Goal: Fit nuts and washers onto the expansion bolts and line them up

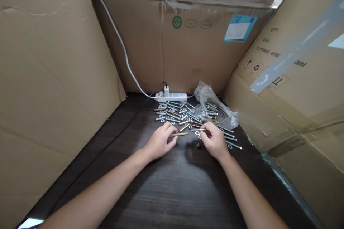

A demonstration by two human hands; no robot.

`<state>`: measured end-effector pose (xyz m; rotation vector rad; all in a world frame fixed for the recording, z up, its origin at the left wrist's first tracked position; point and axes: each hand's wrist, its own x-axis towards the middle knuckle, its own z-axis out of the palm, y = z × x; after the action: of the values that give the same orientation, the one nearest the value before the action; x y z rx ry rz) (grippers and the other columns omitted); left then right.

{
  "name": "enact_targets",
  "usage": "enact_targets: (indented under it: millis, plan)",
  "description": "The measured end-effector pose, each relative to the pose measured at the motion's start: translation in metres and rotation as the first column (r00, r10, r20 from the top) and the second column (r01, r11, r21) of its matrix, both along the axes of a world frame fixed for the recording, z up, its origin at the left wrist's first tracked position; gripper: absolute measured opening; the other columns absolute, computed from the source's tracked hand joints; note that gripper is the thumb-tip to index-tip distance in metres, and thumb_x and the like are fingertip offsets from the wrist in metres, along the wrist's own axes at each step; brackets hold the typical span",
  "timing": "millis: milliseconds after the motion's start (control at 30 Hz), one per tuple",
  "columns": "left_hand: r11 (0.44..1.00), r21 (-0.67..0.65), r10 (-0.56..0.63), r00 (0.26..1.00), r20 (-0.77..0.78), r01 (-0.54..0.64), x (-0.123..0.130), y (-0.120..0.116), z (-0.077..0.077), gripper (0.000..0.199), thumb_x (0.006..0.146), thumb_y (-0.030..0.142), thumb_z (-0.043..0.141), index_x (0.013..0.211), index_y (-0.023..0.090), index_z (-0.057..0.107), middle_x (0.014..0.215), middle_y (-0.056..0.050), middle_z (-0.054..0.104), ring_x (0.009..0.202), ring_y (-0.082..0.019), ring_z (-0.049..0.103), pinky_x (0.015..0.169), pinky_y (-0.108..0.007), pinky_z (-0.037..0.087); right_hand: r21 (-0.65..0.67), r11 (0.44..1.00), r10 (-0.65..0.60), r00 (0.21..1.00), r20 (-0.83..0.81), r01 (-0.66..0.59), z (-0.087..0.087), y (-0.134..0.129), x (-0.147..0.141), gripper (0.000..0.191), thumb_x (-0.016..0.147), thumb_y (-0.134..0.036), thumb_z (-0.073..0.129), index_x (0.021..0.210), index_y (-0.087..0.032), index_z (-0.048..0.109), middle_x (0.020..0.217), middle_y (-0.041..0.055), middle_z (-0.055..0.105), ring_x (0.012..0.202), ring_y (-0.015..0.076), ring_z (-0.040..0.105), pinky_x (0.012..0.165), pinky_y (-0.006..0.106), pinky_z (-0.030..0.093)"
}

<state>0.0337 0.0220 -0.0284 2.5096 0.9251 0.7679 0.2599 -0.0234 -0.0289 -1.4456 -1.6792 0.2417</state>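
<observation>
Between the thumb and fingers of my left hand is a brass-coloured metal sleeve, its free end pointing right. My right hand pinches a thin silver bolt, which points left toward the sleeve; the two parts are apart. Part of the bolt is hidden by my fingers. Flat washers lie just left of my right fingers. A small dark nut sits on the table nearer to me. Beyond both hands are rows of bolts, sleeves and washers.
A white power strip with a plugged-in charger stands behind the hardware. Right of it lies a crumpled clear plastic bag. Long bolts lie right of my right hand. Cardboard walls enclose the dark table. A black cable crosses its left side.
</observation>
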Motion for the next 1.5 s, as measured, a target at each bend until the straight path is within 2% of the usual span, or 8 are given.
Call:
enact_targets:
  millis: [500, 733, 800, 900, 1033, 1167, 1300, 1500]
  plan:
    - [0.993, 0.081, -0.095, 0.994, 0.053, 0.091, 0.002, -0.004, 0.01, 0.01, 0.088, 0.021, 0.045, 0.091, 0.018, 0.054, 0.09, -0.005, 0.057, 0.085, -0.016, 0.053, 0.077, -0.028, 0.044, -0.032, 0.996, 0.089, 0.995, 0.032, -0.088, 0.004, -0.005, -0.007, 0.011, 0.075, -0.015, 0.047, 0.065, -0.019, 0.049, 0.064, -0.0011, 0.046, 0.059, 0.0132, 0.043, 0.056, 0.026, 0.032]
    - [0.989, 0.11, -0.106, 0.993, 0.045, 0.1, 0.003, -0.007, 0.01, 0.01, 0.087, 0.022, 0.046, 0.092, 0.018, 0.054, 0.09, -0.005, 0.059, 0.085, -0.017, 0.054, 0.077, -0.029, 0.044, -0.164, 0.972, 0.159, 0.986, -0.054, -0.166, 0.005, -0.014, -0.024, 0.005, 0.078, -0.015, 0.045, 0.079, -0.02, 0.048, 0.063, -0.0036, 0.045, 0.054, 0.0118, 0.041, 0.052, 0.024, 0.03]
    - [0.989, 0.11, -0.107, 0.994, 0.033, 0.103, 0.003, -0.008, 0.01, 0.011, 0.088, 0.023, 0.046, 0.093, 0.018, 0.055, 0.091, -0.005, 0.059, 0.084, -0.017, 0.054, 0.076, -0.029, 0.043, -0.206, 0.959, 0.173, 0.979, -0.109, -0.193, 0.005, -0.018, -0.03, 0.012, 0.077, -0.013, 0.043, 0.085, -0.021, 0.044, 0.063, -0.0053, 0.042, 0.051, 0.0113, 0.039, 0.051, 0.024, 0.03]
    - [0.987, 0.109, -0.123, 0.992, 0.023, 0.12, 0.004, -0.011, 0.01, 0.015, 0.09, 0.026, 0.044, 0.095, 0.018, 0.055, 0.091, -0.005, 0.06, 0.083, -0.017, 0.054, 0.076, -0.029, 0.043, -0.217, 0.952, 0.192, 0.972, -0.133, -0.218, 0.005, -0.023, -0.039, 0.02, 0.075, -0.01, 0.041, 0.092, -0.022, 0.04, 0.065, -0.006, 0.04, 0.052, 0.0114, 0.039, 0.053, 0.024, 0.031]
    - [0.984, 0.086, -0.158, 0.987, 0.024, 0.155, 0.004, -0.014, 0.01, 0.016, 0.092, 0.027, 0.043, 0.098, 0.018, 0.055, 0.091, -0.005, 0.06, 0.084, -0.016, 0.053, 0.077, -0.028, 0.042, -0.22, 0.941, 0.236, 0.965, -0.113, -0.256, 0.007, -0.027, -0.046, 0.018, 0.077, -0.011, 0.039, 0.091, -0.022, 0.041, 0.069, -0.0042, 0.047, 0.057, 0.0123, 0.043, 0.056, 0.024, 0.033]
    - [0.984, 0.042, -0.172, 0.985, -0.029, 0.173, 0.005, -0.014, 0.011, 0.016, 0.093, 0.029, 0.044, 0.101, 0.02, 0.054, 0.092, -0.003, 0.061, 0.085, -0.017, 0.054, 0.077, -0.028, 0.041, -0.225, 0.943, 0.239, 0.969, -0.063, -0.247, 0.011, -0.026, -0.046, 0.016, 0.08, -0.013, 0.038, 0.091, -0.021, 0.047, 0.07, -0.0029, 0.052, 0.06, 0.0135, 0.047, 0.059, 0.024, 0.034]
    - [0.986, -0.016, -0.166, 0.983, -0.082, 0.165, 0.005, -0.012, 0.011, 0.017, 0.094, 0.031, 0.042, 0.099, 0.02, 0.053, 0.094, -0.003, 0.061, 0.087, -0.017, 0.055, 0.078, -0.028, 0.042, -0.232, 0.958, 0.181, 0.983, 0.019, -0.171, 0.013, -0.023, -0.04, 0.018, 0.086, -0.017, 0.034, 0.081, -0.02, 0.051, 0.067, -0.001, 0.053, 0.064, 0.0151, 0.049, 0.06, 0.026, 0.033]
    - [0.991, -0.03, -0.13, 0.987, -0.099, 0.128, 0.003, -0.009, 0.011, 0.016, 0.094, 0.029, 0.038, 0.091, 0.018, 0.05, 0.088, -0.003, 0.059, 0.08, -0.017, 0.054, 0.071, -0.028, 0.042, -0.221, 0.958, 0.183, 0.983, -0.029, -0.185, 0.009, -0.021, -0.039, 0.019, 0.09, -0.021, 0.033, 0.084, -0.02, 0.05, 0.065, -0.0024, 0.05, 0.061, 0.0136, 0.047, 0.059, 0.025, 0.033]
